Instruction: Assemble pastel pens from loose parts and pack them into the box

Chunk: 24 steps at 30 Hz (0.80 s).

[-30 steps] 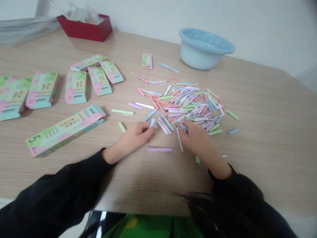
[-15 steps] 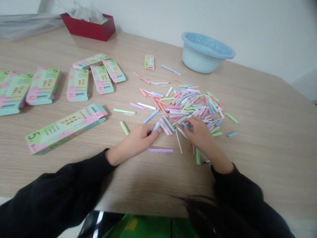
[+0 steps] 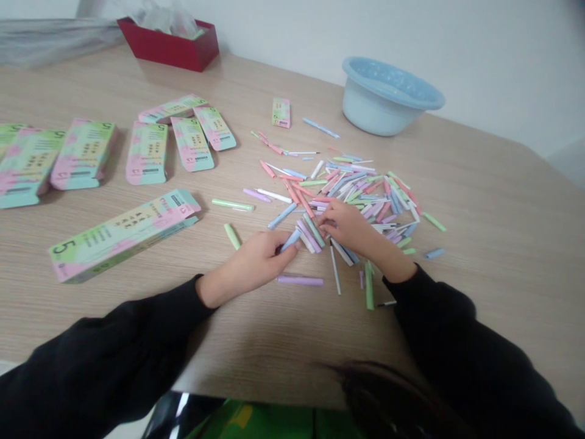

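Hands [image 3: 351, 227] sit among scattered pens [image 3: 354, 182], the left [image 3: 256, 260] holding a blue piece [image 3: 290, 240].

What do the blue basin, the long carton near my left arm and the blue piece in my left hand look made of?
Blue basin: likely plastic, smooth, with a wide moulded-looking rim.
Long carton: probably thin printed card; flat panels, straight folds and an end flap show.
Blue piece in your left hand: perhaps plastic, evenly coloured, though partly hidden.

Your left hand [image 3: 258, 263] is curled, thumb [image 3: 284, 261] toward the right; slightly farther, your right hand [image 3: 350, 225] bends its fingers [image 3: 331, 219] leftward.
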Available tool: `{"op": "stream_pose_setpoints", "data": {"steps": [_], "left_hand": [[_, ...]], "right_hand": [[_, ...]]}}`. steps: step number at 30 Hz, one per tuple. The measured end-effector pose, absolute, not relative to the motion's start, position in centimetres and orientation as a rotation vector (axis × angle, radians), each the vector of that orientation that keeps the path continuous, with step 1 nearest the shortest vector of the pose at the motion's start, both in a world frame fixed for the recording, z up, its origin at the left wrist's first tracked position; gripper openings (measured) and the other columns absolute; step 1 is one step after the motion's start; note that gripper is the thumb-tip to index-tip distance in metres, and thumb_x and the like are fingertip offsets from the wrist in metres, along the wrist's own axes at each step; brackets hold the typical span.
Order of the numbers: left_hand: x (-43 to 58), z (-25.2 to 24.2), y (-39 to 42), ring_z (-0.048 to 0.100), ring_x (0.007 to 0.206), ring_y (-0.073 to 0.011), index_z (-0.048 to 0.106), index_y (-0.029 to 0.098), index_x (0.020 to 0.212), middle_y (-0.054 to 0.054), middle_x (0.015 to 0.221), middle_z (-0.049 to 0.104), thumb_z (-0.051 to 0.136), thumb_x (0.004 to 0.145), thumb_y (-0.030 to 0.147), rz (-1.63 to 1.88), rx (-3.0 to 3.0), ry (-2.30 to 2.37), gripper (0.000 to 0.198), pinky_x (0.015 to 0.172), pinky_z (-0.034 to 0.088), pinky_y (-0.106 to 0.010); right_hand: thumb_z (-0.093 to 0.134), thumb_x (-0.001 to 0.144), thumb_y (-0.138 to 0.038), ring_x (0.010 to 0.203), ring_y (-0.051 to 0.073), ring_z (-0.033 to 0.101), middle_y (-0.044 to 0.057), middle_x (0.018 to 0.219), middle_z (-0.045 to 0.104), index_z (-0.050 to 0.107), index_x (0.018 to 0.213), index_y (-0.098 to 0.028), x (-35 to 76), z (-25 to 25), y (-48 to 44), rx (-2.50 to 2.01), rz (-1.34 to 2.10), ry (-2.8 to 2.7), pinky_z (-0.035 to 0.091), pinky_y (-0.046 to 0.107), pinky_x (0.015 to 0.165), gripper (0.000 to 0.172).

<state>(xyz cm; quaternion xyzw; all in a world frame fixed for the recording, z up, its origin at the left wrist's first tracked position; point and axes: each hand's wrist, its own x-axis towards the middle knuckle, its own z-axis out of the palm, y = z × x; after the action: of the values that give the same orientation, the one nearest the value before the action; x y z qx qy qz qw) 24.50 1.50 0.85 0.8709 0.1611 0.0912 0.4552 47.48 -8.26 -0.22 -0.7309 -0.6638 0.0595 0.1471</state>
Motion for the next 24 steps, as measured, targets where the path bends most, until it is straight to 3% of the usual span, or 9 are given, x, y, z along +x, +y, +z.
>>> {"op": "stream_pose_setpoints", "data": {"steps": [6, 9, 12, 19, 24], "left_hand": [[24.8, 0.8, 1.6, 0.05, 0.067, -0.0159, 0.059, 0.018, 0.082, 0.003, 0.069, 0.054, 0.047, 0.097, 0.036, 0.307, 2.012, 0.404, 0.026, 0.064, 0.039, -0.027], [24.9, 1.3, 1.5, 0.048, 0.069, -0.0143, 0.062, 0.017, 0.086, 0.003, 0.074, 0.054, 0.055, 0.093, 0.038, 0.368, 1.862, 0.405, 0.023, 0.065, 0.039, -0.026], [24.7, 1.9, 1.0, 0.037, 0.058, -0.0107, 0.063, 0.016, 0.083, 0.007, 0.064, 0.044, 0.059, 0.091, 0.042, 0.305, 1.707, 0.406, 0.027, 0.057, 0.032, -0.024], [24.1, 2.1, -0.4, 0.026, 0.051, -0.0083, 0.053, 0.019, 0.068, 0.009, 0.056, 0.034, 0.06, 0.091, 0.048, 0.201, 1.483, 0.358, 0.038, 0.049, 0.023, -0.023], [24.0, 2.8, -0.6, 0.034, 0.052, -0.01, 0.068, 0.018, 0.08, 0.007, 0.056, 0.041, 0.059, 0.09, 0.039, 0.24, 1.559, 0.384, 0.025, 0.051, 0.028, -0.023]], "right_hand": [[0.055, 0.089, -0.009, 0.11, 0.032, 0.063, 0.014, 0.102, 0.072, 0.071, 0.086, -0.016, 46.7, 0.7, -9.0, -2.1, 0.15, -1.873, 0.04, 0.045, 0.097, 0.018], [0.056, 0.093, -0.014, 0.089, 0.024, 0.066, 0.008, 0.09, 0.072, 0.068, 0.09, -0.017, 45.4, 2.6, -10.3, -2.043, 0.177, -1.828, 0.044, 0.037, 0.085, 0.013], [0.06, 0.095, -0.018, 0.077, 0.018, 0.063, 0.002, 0.084, 0.07, 0.067, 0.092, -0.019, 43.3, 4.5, -11.7, -1.858, 0.278, -1.731, 0.045, 0.029, 0.073, 0.007], [0.063, 0.096, -0.013, 0.08, 0.014, 0.064, 0.001, 0.082, 0.069, 0.071, 0.087, -0.019, 40.7, 4.9, -12.4, -1.49, 0.475, -1.68, 0.047, 0.028, 0.077, 0.013], [0.063, 0.098, -0.016, 0.084, 0.014, 0.066, 0.001, 0.086, 0.073, 0.074, 0.094, -0.019, 41.7, 5.3, -13.0, -1.489, 0.534, -1.649, 0.049, 0.027, 0.08, 0.012]]}}
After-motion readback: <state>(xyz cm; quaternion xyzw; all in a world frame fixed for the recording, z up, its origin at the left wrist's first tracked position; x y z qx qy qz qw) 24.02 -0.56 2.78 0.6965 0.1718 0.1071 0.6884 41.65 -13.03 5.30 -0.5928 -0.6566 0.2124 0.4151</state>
